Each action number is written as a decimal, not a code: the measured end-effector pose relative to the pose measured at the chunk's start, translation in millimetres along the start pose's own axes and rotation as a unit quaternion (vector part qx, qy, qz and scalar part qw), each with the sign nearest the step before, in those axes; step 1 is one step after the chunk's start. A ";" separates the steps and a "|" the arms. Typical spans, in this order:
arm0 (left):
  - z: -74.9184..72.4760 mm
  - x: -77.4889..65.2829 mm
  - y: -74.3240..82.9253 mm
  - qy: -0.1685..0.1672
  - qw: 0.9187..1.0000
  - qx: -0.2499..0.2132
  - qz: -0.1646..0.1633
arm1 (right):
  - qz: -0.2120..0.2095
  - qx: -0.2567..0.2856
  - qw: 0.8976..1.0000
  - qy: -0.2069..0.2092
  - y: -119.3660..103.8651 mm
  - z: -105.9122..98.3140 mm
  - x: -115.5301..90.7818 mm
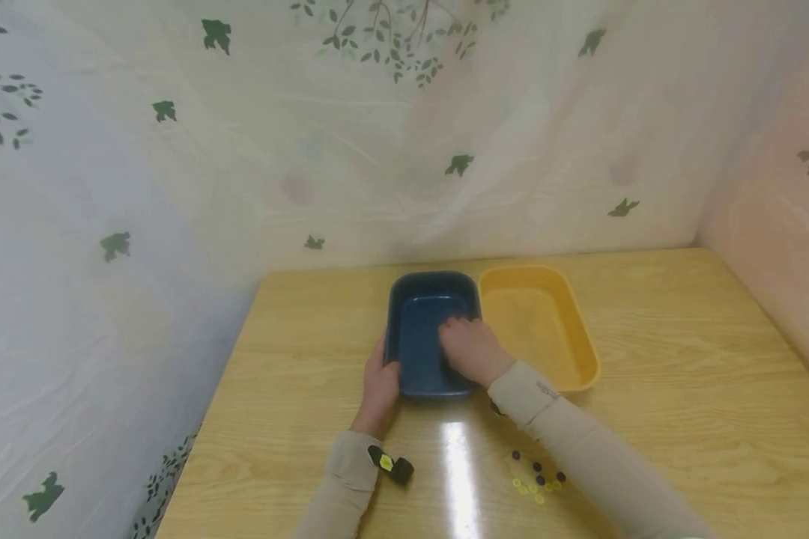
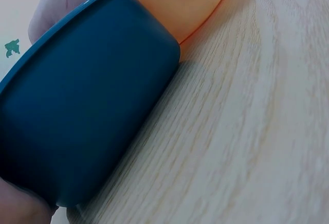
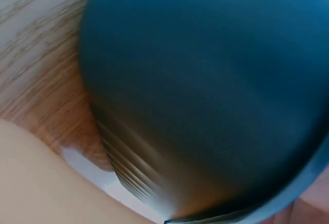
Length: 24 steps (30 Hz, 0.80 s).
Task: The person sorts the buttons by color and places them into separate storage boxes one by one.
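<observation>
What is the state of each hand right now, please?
Left hand: holding the blue tray by its left side.
Right hand: over the tray, fingertips hidden; open, closed or holding something cannot be told.

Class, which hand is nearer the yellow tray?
Right. The right hand is over the blue tray, by the rim next to the yellow tray; the left hand holds the opposite side.

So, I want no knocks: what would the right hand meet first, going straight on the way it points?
The right hand would likely meet the far left corner of the blue tray; its height is unclear, so it might pass over.
</observation>
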<state>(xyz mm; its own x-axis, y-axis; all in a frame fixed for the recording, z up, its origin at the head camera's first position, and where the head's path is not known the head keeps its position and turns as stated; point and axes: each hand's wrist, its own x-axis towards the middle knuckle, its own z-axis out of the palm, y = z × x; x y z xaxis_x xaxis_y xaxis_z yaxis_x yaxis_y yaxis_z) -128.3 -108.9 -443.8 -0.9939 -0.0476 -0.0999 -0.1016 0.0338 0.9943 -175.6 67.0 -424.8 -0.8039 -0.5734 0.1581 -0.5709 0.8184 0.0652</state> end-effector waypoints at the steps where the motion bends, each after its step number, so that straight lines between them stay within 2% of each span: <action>1: 0.0 0.0 0.0 0.000 1.000 -0.002 -0.002 | 0.001 0.002 1.000 0.000 -0.1 0.2 0.1; 15: 1.0 0.2 -1.0 0.005 1.000 -0.004 0.003 | 0.005 -0.004 1.000 0.018 -0.9 12.9 0.5; 24: 1.3 1.1 -1.9 0.001 1.000 -0.006 0.002 | 0.010 -0.006 1.000 0.015 -1.5 13.4 0.5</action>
<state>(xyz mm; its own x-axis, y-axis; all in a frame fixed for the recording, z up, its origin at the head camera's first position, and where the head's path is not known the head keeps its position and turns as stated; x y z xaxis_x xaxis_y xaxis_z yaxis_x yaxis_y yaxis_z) -129.3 -107.7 -445.9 -0.9941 -0.0505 -0.0965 -0.0976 0.0214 0.9950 -177.4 65.0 -438.0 -0.8096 -0.5559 0.1883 -0.5529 0.8300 0.0734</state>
